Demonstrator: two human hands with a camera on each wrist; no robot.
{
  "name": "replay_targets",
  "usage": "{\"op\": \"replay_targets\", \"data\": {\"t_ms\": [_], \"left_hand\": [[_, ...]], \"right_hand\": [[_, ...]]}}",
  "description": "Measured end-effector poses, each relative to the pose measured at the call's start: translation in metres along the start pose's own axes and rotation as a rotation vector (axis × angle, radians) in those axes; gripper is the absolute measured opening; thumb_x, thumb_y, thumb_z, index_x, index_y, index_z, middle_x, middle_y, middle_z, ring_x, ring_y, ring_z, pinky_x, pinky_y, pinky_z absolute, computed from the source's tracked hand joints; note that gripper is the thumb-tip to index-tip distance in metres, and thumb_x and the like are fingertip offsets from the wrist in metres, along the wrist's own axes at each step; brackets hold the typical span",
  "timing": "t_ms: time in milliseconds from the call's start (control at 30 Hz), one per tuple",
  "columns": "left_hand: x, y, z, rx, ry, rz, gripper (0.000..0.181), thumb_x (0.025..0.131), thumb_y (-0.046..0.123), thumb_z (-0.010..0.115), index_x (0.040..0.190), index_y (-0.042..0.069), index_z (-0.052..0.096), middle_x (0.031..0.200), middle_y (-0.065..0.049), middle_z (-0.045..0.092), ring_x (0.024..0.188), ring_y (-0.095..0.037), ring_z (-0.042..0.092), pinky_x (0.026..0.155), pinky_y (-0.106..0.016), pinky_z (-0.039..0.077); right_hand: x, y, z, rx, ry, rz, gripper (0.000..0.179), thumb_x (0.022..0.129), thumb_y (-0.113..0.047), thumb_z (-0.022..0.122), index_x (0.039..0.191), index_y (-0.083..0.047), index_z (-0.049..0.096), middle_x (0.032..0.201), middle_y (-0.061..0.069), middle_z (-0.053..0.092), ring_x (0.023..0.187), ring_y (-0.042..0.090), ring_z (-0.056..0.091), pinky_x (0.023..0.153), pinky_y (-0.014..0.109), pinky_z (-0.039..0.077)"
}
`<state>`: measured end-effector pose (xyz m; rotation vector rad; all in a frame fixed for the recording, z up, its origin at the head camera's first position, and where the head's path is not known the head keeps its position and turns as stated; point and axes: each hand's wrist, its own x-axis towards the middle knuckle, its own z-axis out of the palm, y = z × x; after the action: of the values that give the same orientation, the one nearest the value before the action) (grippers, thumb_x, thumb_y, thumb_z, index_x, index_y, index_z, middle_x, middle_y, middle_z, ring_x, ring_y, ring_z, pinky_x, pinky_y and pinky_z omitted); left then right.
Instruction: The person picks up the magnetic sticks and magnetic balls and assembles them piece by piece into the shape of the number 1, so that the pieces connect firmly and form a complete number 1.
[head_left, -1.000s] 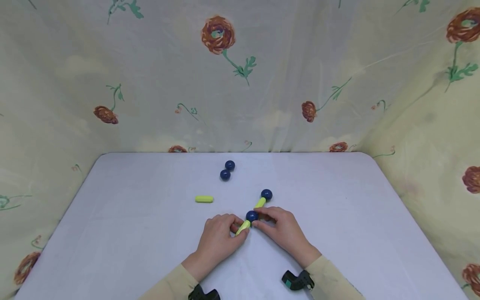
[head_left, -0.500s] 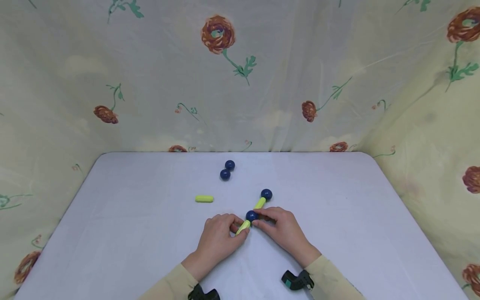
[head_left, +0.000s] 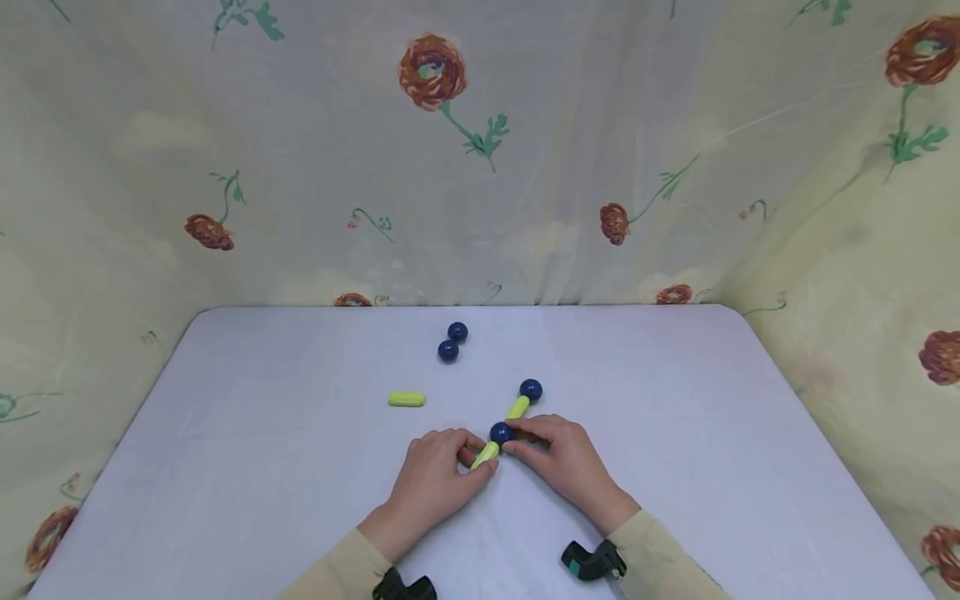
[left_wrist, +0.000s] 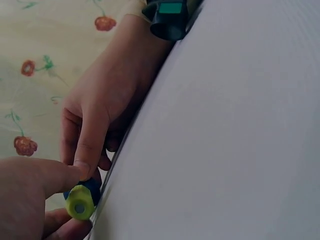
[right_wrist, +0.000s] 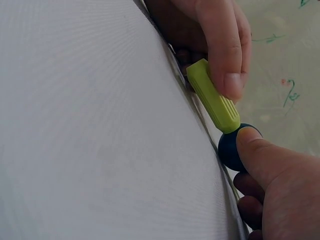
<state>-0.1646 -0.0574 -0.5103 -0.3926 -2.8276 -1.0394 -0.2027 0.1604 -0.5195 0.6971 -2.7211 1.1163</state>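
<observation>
My left hand (head_left: pixel 433 477) pinches a yellow-green rod (head_left: pixel 486 454) between thumb and fingers. A dark blue ball (head_left: pixel 501 433) touches the far end of that rod, and my right hand (head_left: pixel 572 467) grips it. In the right wrist view the ribbed rod (right_wrist: pixel 215 97) meets the ball (right_wrist: pixel 232 150) under the right thumb. Beyond the gripped ball, a second yellow-green rod (head_left: pixel 517 407) leads to another blue ball (head_left: pixel 530 389), making one slanting line. The left wrist view shows a grey disc in the near end of the held rod (left_wrist: pixel 80 205).
Two blue balls (head_left: pixel 448 351) sit close together near the back of the white table (head_left: pixel 262 417). A loose yellow-green rod (head_left: pixel 407 399) lies left of the hands. Flower-printed curtain (head_left: pixel 315 150) surrounds the back and sides. Each wrist wears a black camera (head_left: pixel 594 560).
The head view has shifted very slightly. Both hands and all the pieces keep the same places relative to one another.
</observation>
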Motion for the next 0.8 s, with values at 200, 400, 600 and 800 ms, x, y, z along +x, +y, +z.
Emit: {"op": "replay_targets", "data": {"t_ms": [200,400,600,800], "left_hand": [[0.005,-0.002,-0.016,-0.086,-0.083,-0.102,0.034,0.088,0.052,0.069,0.102,0.021,0.072,0.08,0.017,0.06,0.073,-0.007,0.054,0.067,-0.03,0.045],[0.016,-0.005,-0.039,-0.125,-0.048,-0.152,0.03,0.09,0.047,0.07,0.103,0.02,0.071,0.086,0.016,0.063,0.079,-0.006,0.058,0.071,-0.03,0.049],[0.034,-0.013,-0.059,-0.131,0.043,-0.203,0.019,0.09,0.041,0.072,0.098,0.024,0.07,0.087,0.013,0.063,0.083,-0.009,0.058,0.071,-0.03,0.049],[0.056,-0.025,-0.072,-0.125,0.066,-0.208,0.026,0.089,0.039,0.073,0.105,0.018,0.07,0.094,0.009,0.065,0.089,-0.013,0.059,0.075,-0.033,0.05]], "right_hand": [[0.001,0.001,0.002,0.001,0.011,-0.015,0.029,0.087,-0.036,0.077,0.115,-0.027,0.075,0.106,-0.015,0.07,0.101,0.002,0.062,0.083,0.031,0.051],[0.0,0.002,0.002,-0.002,0.017,-0.018,0.031,0.086,-0.036,0.078,0.115,-0.025,0.075,0.105,-0.015,0.07,0.1,0.002,0.062,0.084,0.03,0.052],[0.0,0.003,0.002,0.012,0.021,-0.013,0.031,0.086,-0.036,0.078,0.115,-0.025,0.075,0.104,-0.016,0.07,0.099,0.0,0.062,0.084,0.028,0.052],[-0.001,0.004,0.002,0.02,0.019,-0.015,0.032,0.086,-0.038,0.078,0.115,-0.025,0.075,0.105,-0.016,0.07,0.099,0.0,0.062,0.083,0.028,0.052]]}}
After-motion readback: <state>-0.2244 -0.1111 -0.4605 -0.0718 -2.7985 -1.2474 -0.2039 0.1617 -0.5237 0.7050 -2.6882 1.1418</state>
